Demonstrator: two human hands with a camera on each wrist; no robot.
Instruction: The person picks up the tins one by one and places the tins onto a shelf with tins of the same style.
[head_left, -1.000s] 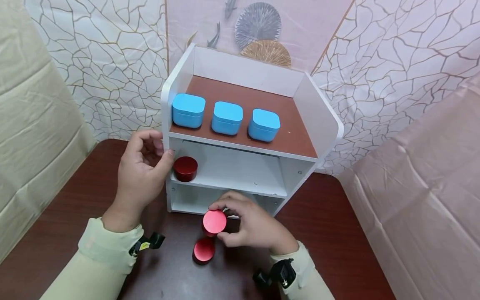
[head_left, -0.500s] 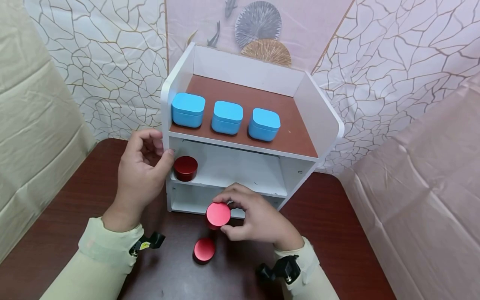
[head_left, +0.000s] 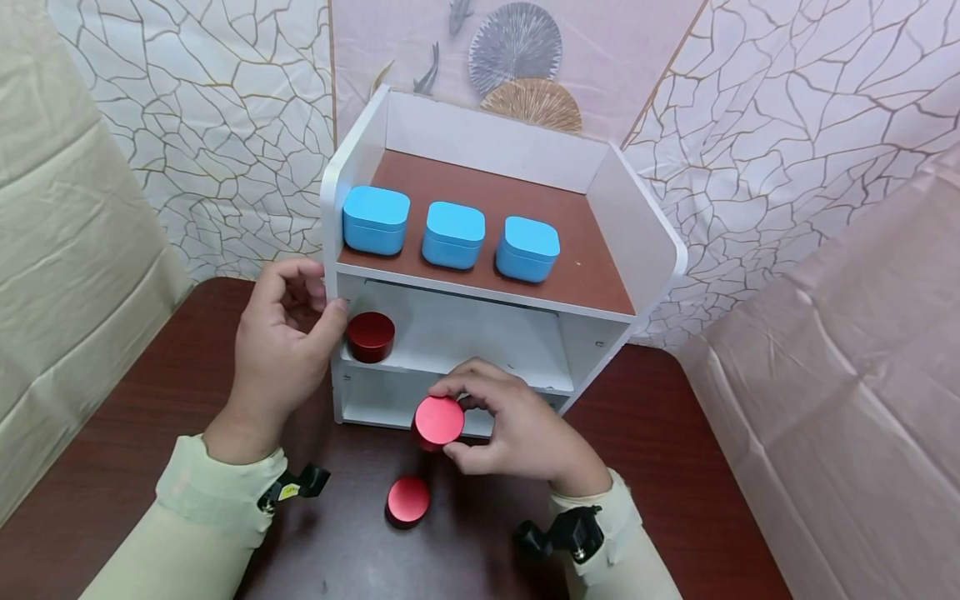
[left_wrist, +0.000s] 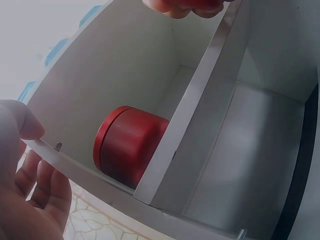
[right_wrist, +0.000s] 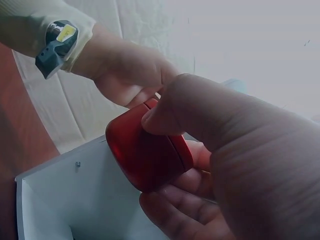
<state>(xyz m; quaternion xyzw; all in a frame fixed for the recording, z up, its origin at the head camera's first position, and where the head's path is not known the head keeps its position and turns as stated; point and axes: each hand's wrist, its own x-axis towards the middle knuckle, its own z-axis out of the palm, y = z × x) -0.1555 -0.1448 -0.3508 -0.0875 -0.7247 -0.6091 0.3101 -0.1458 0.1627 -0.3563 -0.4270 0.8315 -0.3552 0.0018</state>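
Note:
In the head view my right hand (head_left: pixel 517 425) pinches a round red tin (head_left: pixel 439 420) between thumb and fingers, in front of the lower shelf. The right wrist view shows that red tin (right_wrist: pixel 145 150) raised off the table, its lid seam visible. My left hand (head_left: pixel 281 358) grips the left side panel of the white shelf unit (head_left: pixel 480 296), thumb on its front edge. Close to that thumb, a second red tin (head_left: pixel 371 337) sits at the left end of the middle shelf; the left wrist view also has this shelved tin (left_wrist: pixel 132 145). A third red tin (head_left: pixel 408 500) stands on the table.
Three blue lidded boxes (head_left: pixel 453 235) stand in a row on the brown top shelf, between raised side panels. The dark wooden table (head_left: pixel 637 467) surrounds the unit. Patterned cloth (head_left: pixel 225 125) hangs behind, with plain drapes (head_left: pixel 840 358) at the sides.
My right hand has lifted its red tin up and slightly right, away from the tin on the table and toward the shelves. The left hand has kept its place.

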